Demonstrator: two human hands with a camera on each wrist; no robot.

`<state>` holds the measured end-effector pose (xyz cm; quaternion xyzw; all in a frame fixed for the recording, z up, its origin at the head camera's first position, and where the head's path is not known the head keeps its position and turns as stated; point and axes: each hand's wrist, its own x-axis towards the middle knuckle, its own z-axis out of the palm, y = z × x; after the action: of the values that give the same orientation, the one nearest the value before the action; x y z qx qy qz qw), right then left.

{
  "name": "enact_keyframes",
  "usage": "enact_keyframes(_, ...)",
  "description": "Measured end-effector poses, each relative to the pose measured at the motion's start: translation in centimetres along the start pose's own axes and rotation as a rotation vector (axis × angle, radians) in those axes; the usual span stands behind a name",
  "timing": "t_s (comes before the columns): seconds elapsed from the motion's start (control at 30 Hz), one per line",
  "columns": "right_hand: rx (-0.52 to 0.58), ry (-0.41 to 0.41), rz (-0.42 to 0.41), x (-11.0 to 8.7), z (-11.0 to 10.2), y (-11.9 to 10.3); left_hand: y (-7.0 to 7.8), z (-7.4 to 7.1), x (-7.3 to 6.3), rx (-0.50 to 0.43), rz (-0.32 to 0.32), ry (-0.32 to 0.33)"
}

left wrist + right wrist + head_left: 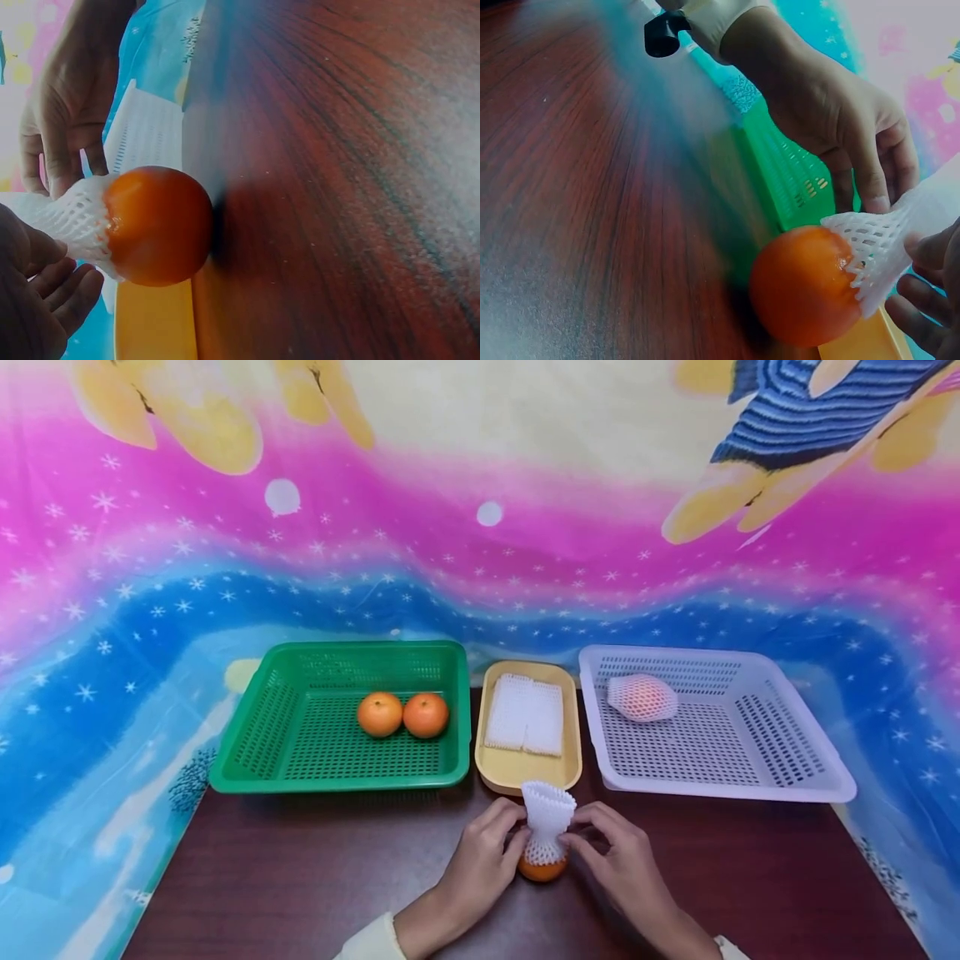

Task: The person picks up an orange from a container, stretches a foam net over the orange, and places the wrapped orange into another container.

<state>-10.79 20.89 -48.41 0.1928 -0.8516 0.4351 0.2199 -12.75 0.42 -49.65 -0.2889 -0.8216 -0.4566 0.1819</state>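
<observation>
An orange (pixel 543 871) rests on the table in front of the person, its top covered by a white foam net sleeve (pixel 549 817). The sleeve's upper part stands up loose above the fruit. From the left side, the left hand (pixel 480 853) pinches the net between thumb and fingers; the right hand (pixel 621 853) pinches it from the opposite side. Both wrist views show the orange's lower part bare, in the left wrist view as a glossy orange (pixel 161 232) and in the right wrist view with the net's mesh (pixel 870 244) spread over its top.
A green basket (pixel 341 787) at the back left holds two oranges (pixel 425 716). Flat foam nets (pixel 525 714) lie in a yellow tray (pixel 528 775) at the middle. In the white basket (pixel 727 789) at right sits a net-wrapped fruit (pixel 643 697). A patterned cloth hangs behind.
</observation>
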Motion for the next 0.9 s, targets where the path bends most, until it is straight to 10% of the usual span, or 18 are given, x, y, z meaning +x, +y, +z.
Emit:
enact_keyframes(0.43,-0.048,-0.101,-0.022,-0.4,0.2,0.4,-0.9,0.1,-0.2,0.007,0.049,-0.041)
enact_keyframes(0.9,-0.281,-0.273,0.117,-0.5,0.5,-0.2,-1.1,-0.9,-0.3,0.04,-0.059,-0.321)
